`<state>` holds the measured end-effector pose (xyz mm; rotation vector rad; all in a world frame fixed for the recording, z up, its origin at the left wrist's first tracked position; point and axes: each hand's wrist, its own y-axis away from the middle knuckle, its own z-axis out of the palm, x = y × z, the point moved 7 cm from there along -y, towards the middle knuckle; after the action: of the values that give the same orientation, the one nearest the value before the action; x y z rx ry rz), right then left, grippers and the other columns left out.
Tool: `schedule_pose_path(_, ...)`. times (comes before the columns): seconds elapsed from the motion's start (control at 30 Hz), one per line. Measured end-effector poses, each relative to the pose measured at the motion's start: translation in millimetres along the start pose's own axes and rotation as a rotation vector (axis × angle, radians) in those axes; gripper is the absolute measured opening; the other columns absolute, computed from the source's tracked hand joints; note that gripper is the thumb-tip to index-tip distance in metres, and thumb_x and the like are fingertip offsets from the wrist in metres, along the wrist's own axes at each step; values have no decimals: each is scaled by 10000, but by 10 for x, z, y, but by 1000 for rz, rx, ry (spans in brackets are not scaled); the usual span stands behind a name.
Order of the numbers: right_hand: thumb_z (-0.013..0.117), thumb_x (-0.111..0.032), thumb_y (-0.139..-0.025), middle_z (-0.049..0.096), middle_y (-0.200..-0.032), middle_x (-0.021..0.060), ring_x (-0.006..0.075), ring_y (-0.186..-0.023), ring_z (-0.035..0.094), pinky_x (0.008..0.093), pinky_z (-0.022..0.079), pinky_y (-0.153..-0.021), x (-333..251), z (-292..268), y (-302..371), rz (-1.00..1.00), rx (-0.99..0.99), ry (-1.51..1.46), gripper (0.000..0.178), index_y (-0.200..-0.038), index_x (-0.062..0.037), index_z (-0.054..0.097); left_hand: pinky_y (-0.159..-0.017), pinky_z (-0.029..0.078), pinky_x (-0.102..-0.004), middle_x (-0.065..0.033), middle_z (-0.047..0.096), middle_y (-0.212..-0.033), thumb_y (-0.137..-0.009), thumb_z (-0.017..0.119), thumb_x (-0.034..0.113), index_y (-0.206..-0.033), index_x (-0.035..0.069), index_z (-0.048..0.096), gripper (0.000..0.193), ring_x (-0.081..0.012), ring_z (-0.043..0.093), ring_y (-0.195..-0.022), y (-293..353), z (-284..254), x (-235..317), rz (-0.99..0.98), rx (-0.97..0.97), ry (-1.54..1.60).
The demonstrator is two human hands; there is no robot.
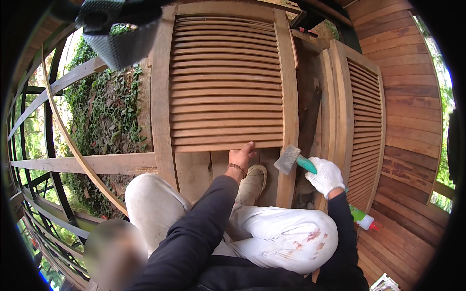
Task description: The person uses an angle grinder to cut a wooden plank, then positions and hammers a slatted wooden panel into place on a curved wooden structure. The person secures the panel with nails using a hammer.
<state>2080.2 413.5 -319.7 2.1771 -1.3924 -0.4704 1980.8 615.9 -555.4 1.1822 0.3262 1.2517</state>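
My bare left hand [241, 159] has its fingers closed on the lower edge of the lowest wooden slat [213, 146] of a louvred frame [165, 97]. A bracelet circles that wrist. Slats fill the frame above, and below the lowest slat the space between the side rails is unslatted. In a white glove, my right hand [326, 175] grips a hammer [306, 164] by its green handle. The hammer's blocky grey head [287, 159] is over the right side rail, close to the slat's right end; whether it touches the rail I cannot tell.
More louvred panels [366, 116] stand stacked at the right, beside a plank surface [407, 97]. A green and white bottle with a red cap [364, 219] lies near my right elbow. Leafy plants [102, 111] and a long thin wooden strip [73, 136] are at the left.
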Motion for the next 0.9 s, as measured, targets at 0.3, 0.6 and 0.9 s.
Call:
schedule_pose_path(0.3,739,-120,-872,587,-719,5,95,-500,532,275,440,-445,440,1354,230,623,194,-1305,218,-996,-78,565,-834,647,-384,-125,688,-1074,-923,749,75,-1049,-44,673,189,-218,685,-981,25,55,-30,-32,30,66)
schedule_pose_path(0.6,746,-116,-887,544,-658,6,118,-463,516,297,433,-433,258,1585,-15,579,209,-1466,217,-977,-70,554,-858,646,-366,-136,686,-1091,-936,744,101,-1054,-79,670,227,-223,688,-986,32,102,11,-42,17,69)
schedule_pose_path(0.9,731,-122,-901,539,-672,5,116,-458,509,301,433,-430,234,1613,-7,580,219,-1443,215,-1000,-65,548,-880,637,-361,-124,680,-1070,-939,744,113,-1068,-64,666,232,-223,686,-975,85,115,15,-70,12,108)
